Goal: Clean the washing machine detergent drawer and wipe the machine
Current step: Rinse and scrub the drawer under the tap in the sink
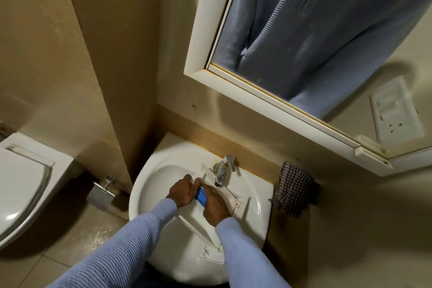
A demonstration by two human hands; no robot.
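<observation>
A white detergent drawer (230, 196) lies slanted across the white basin (154, 184), its far end under the chrome tap (222, 170). A blue insert (200, 196) shows inside the drawer between my hands. My left hand (183, 190) grips the drawer's left side near the far end, fingers curled over its edge. My right hand (216, 203) lies on top of the drawer next to the blue insert, fingers bent over it. Both forearms wear light blue ribbed sleeves. No washing machine is in view.
A checked cloth (294, 190) hangs at the wall right of the basin. A white-framed mirror (268, 98) hangs above the tap. A toilet (21, 192) stands at the left, with a metal holder (101, 194) on the floor beside it. A wall socket (395, 112) sits at the right.
</observation>
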